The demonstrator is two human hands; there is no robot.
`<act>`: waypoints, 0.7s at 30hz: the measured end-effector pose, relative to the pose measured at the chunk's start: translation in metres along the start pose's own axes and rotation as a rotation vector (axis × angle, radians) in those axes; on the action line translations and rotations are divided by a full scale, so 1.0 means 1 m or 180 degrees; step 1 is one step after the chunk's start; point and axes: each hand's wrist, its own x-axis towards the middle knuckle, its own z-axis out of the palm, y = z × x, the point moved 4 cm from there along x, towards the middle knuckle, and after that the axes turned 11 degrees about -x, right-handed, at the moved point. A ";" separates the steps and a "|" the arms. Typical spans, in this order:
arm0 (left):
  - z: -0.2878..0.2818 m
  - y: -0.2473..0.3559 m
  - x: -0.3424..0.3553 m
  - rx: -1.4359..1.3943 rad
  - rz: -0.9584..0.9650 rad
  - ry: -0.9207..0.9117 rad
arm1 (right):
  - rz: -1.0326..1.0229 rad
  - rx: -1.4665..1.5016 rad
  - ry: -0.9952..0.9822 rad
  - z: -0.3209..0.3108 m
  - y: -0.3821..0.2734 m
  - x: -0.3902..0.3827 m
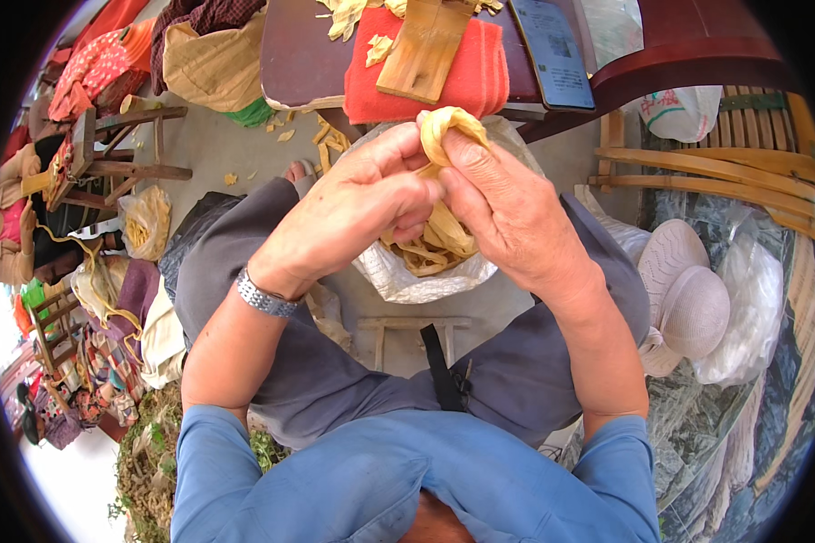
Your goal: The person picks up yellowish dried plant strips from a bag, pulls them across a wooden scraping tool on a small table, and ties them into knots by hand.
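Between my knees, both hands are raised close together over a white plastic sack (398,288) that holds a heap of yellow, dried-looking strips (444,237). A twisted loop of the same yellow strip (451,121) curls over the fingertips. My left hand (358,204), with a metal watch on its wrist, is closed with fingers pinching the strip from below. My right hand (507,204) grips the loop, its thumb lying along the strip. Some of the strip is hidden behind the fingers.
Ahead stands a dark red table (303,54) with a folded red towel (480,77), a wooden board (423,54) and a phone (552,54). Wooden stools (122,149) and seated people are at left. A brimmed hat (688,303) and bamboo chair (752,172) lie right.
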 end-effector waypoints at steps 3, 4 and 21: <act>0.004 -0.003 0.003 0.0100 -0.0030 0.0104 | -0.0338 -0.0398 0.0204 -0.003 0.004 0.003; 0.004 -0.004 0.006 0.0095 -0.0013 0.0208 | -0.0433 -0.0405 0.0262 -0.001 0.007 0.001; 0.005 0.005 0.003 -0.0862 -0.0016 -0.0377 | 0.1695 0.2584 -0.0363 0.011 0.019 0.006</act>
